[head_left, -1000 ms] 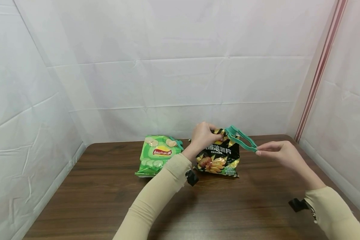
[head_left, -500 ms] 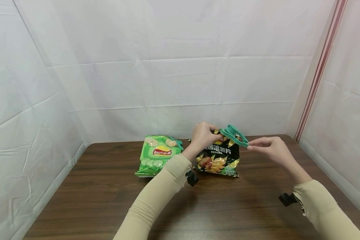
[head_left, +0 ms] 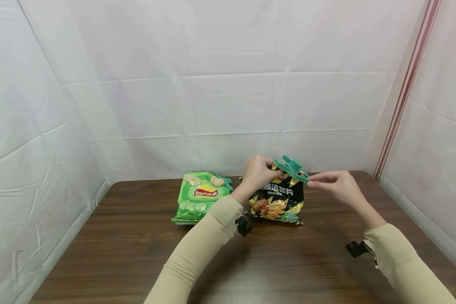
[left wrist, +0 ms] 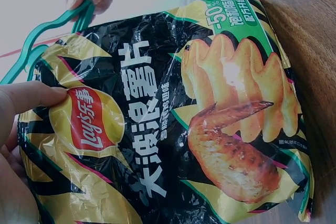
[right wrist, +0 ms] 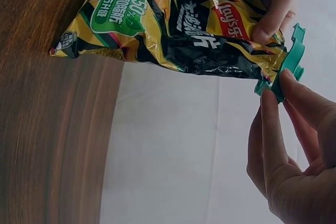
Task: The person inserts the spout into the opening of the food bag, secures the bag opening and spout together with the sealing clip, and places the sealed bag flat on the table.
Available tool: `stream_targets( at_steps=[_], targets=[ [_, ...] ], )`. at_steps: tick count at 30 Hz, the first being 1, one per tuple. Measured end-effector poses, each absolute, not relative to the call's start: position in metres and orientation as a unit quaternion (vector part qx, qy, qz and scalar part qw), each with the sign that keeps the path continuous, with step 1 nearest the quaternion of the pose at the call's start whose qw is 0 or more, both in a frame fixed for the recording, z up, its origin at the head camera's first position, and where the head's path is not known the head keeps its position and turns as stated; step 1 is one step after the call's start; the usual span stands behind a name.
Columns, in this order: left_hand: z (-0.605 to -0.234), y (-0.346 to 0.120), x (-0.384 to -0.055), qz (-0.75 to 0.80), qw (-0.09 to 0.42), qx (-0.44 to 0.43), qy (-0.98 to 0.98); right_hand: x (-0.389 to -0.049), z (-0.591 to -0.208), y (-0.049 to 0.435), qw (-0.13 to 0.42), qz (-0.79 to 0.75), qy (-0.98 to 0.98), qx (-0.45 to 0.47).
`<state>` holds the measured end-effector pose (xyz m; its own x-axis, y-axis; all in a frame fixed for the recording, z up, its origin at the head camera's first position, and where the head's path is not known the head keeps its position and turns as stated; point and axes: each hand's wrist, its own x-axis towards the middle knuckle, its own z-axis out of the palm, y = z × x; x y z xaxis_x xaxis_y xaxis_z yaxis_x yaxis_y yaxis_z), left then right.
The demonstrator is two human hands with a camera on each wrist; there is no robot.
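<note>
A black and gold chip bag stands on the table, its printed front towards me. My left hand pinches its top edge near the middle, the thumb on the front by the red logo in the left wrist view. With thumb and fingertips my right hand pinches the end of a green bag clip. That clip lies along the right part of the bag's top edge, and in the right wrist view its two bars straddle the bag's corner. The left wrist view shows the bars slightly apart.
To the left a green chip bag leans back, with another teal clip at its upper right corner. The dark wooden table ends behind the bags at a white cloth wall. Cloth also hangs at both sides.
My right hand has moved left with the clip, whose bars have slid further along the black bag's top edge and drawn closer together. My left hand and both bags stay put.
</note>
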<state>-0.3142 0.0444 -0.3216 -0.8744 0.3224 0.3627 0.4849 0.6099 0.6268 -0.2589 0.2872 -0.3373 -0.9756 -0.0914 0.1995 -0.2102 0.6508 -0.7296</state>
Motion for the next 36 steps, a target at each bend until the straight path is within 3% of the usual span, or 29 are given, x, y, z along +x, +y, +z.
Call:
stream_targets(
  at_steps=[36],
  targets=[
    [-0.322,0.046,-0.313,-0.380,0.104,-0.205,-0.896,-0.270,-0.346,0.269,0.109,0.455,-0.877,0.107]
  ],
)
